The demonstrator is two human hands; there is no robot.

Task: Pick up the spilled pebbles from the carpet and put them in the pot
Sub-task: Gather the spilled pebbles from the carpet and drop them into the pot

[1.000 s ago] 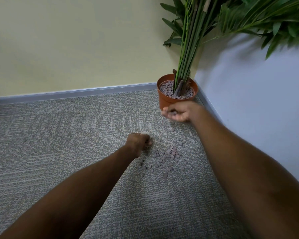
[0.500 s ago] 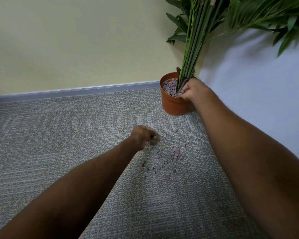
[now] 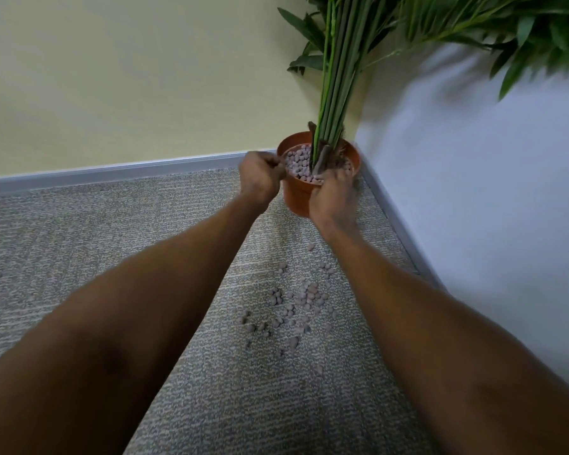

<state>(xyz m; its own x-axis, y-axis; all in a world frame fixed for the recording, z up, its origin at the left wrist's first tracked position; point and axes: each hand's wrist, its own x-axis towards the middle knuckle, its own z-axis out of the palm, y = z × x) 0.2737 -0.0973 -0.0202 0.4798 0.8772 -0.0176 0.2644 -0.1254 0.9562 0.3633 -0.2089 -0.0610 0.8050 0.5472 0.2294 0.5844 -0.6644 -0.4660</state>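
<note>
An orange plastic pot (image 3: 294, 199) stands in the room's corner, filled with grey-pink pebbles (image 3: 297, 163) around green plant stems (image 3: 338, 80). Several spilled pebbles (image 3: 298, 302) lie scattered on the grey carpet (image 3: 79, 244) in front of it. My left hand (image 3: 260, 178) is curled into a fist at the pot's left rim; what it holds is hidden inside the fingers. My right hand (image 3: 334, 197) lies over the pot's front rim, its fingers reaching down to the pebbles inside.
A yellow wall with a grey baseboard (image 3: 128, 172) runs behind the pot. A pale wall (image 3: 473, 208) closes the right side. Green leaves (image 3: 523, 31) hang over the upper right.
My left hand rose from the spilled pebbles on the carpet and moved to the pot's left rim as a fist. My right hand stayed at the pot's front rim.
</note>
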